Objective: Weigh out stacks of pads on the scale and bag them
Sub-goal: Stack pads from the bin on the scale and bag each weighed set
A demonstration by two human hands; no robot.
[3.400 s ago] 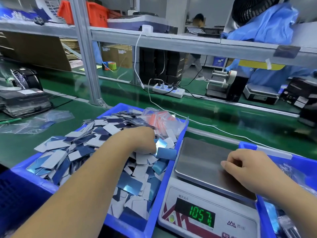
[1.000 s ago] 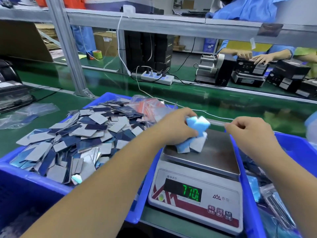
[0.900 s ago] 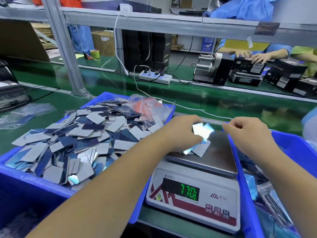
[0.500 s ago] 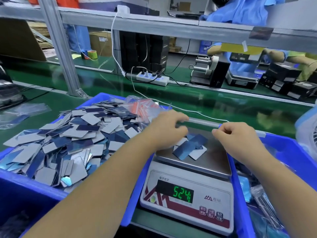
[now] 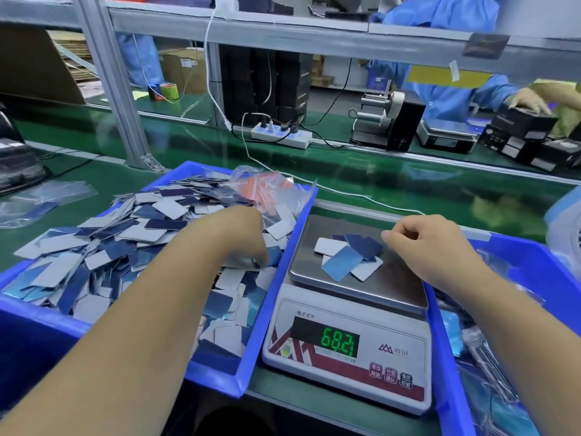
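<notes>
A few pads [image 5: 349, 258] lie on the scale [image 5: 345, 328] pan. The left hand [image 5: 242, 237] reaches into the blue bin [image 5: 283, 262] of pads, fingers hidden, grasp unclear. The right hand [image 5: 427, 247] hovers loosely curled, holding nothing.

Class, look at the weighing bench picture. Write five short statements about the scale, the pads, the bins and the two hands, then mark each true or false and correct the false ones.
1. A small loose pile of blue and grey rectangular pads lies on the steel platform of the white digital scale. True.
2. The scale's green display is blank. False: it shows lit digits.
3. The left hand is down in the blue plastic bin of loose pads. True.
4. The right hand rests flat on the scale's buttons. False: it is at the platform's right side, fingers curled.
5. The bin of loose pads sits right of the scale. False: it sits left.
</notes>
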